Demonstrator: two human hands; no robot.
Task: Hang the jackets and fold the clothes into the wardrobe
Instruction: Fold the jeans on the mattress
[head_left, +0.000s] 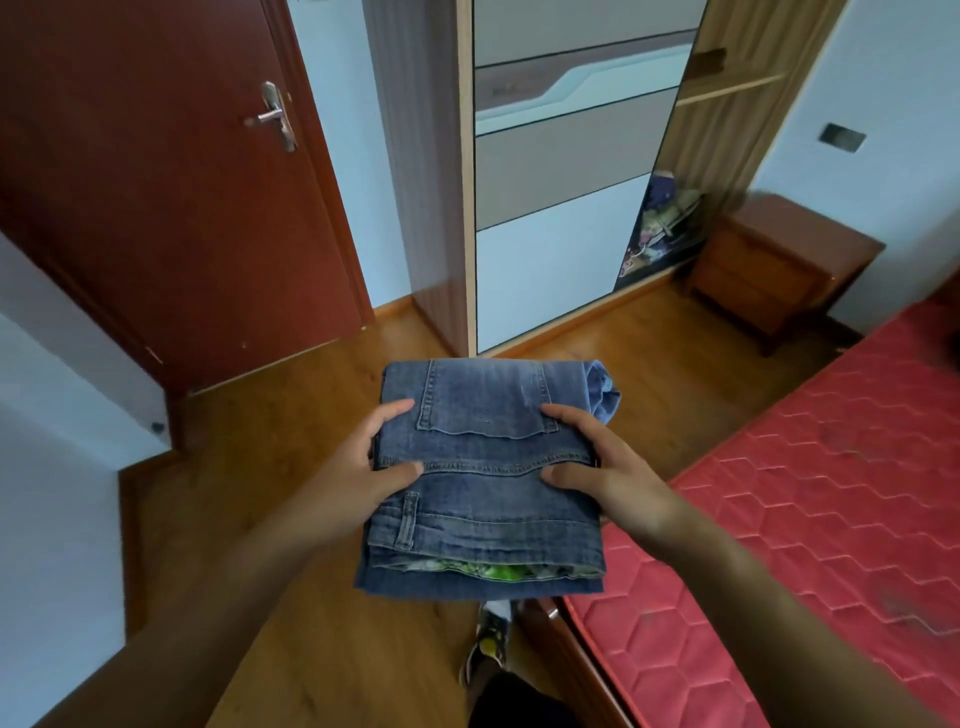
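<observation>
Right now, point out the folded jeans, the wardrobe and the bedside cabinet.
folded jeans (488, 493): head view, middle of the top denim layer.
wardrobe (550, 260): head view, white lower panel of its sliding door.
bedside cabinet (753, 283): head view, its drawer front.

Both my arms reaching forward, my left hand (358, 467) and right hand (613, 470) gripping the folded jeans (483, 519) at the sides, thumbs on top
</observation>
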